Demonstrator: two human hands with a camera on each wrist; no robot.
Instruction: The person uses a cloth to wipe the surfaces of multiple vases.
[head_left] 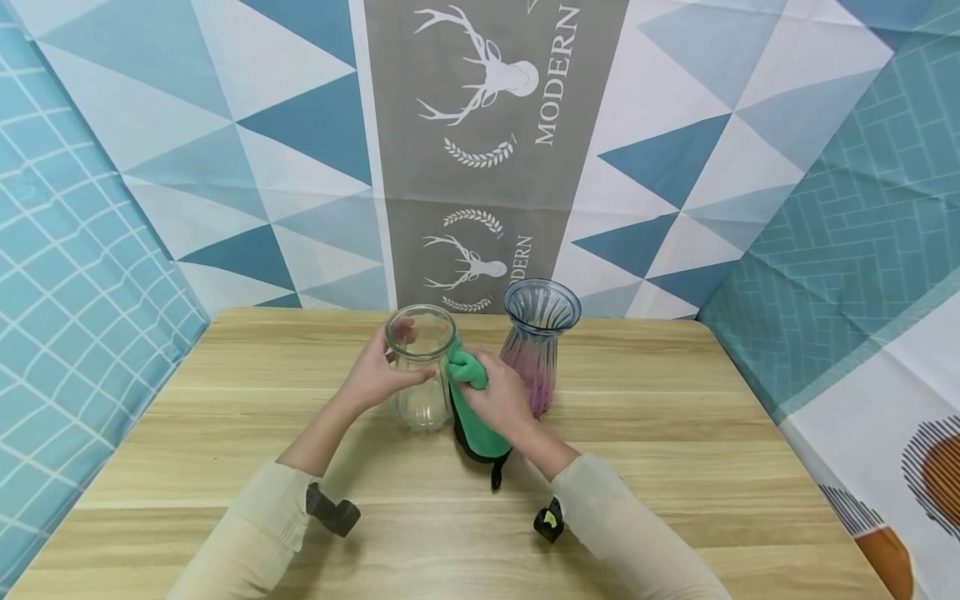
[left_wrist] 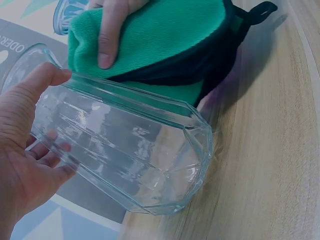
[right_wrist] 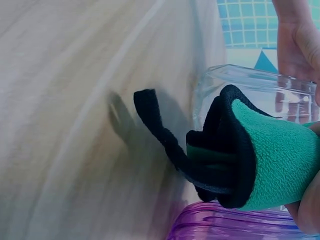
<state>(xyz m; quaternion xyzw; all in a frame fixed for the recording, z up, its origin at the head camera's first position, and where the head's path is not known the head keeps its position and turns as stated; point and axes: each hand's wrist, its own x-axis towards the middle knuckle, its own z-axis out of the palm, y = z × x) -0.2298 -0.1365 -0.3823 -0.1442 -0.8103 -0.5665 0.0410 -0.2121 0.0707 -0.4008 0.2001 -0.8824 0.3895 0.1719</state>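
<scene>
In the head view, the left hand [head_left: 378, 371] has its grip curled round the neck of the clear glass vase [head_left: 423, 404], thumb nearer the camera and fingers on the far side. That opposed hold probably steadies it while leaving the mouth free. At 3 o'clock from it, the right hand [head_left: 498, 396] pinches the bunched upper end of the green cloth [head_left: 483, 429], which meets the vase's side near the rim; gathering it there likely makes a firm pad. The ribbed blue-and-purple vase [head_left: 538, 321] stands upright on the surface [head_left: 712, 467], at about 1 o'clock from the right hand, perhaps set aside to leave elbow room.

In the left wrist view, the clear vase runs from its mouth at 10 o'clock to a faceted base at 4 o'clock; whether that base touches the surface I cannot tell. The other hand's thumb presses flat on the cloth above.

In the right wrist view, the cloth is folded over itself, its black strap [right_wrist: 167, 145] dangling towards 10 o'clock. The ribbed vase's purple part lies at 6 o'clock; the right grip is mostly cut off.
</scene>
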